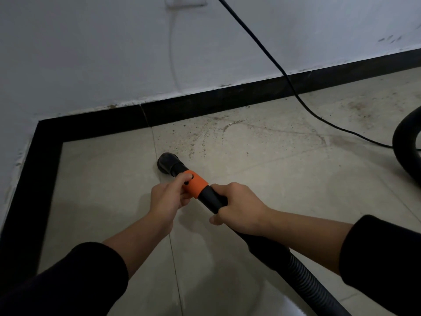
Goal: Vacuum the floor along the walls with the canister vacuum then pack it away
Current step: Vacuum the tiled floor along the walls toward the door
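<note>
A black vacuum nozzle (168, 162) points down at the beige tiled floor (273, 174) near a room corner. Behind the nozzle sits an orange collar (198, 184) on the black wand. My left hand (169, 197) pinches the orange collar from the left side. My right hand (237, 207) grips the black wand just behind the collar. The ribbed black hose (303, 272) runs from my right hand to the lower right edge. Dust and grit (205, 135) lie on the tile beyond the nozzle, close to the wall.
A black skirting board (205, 103) lines the white walls, turning a corner at the left. A black power cord (284, 74) hangs from above and trails across the floor to the right. A loop of black hose (405, 144) shows at the right edge.
</note>
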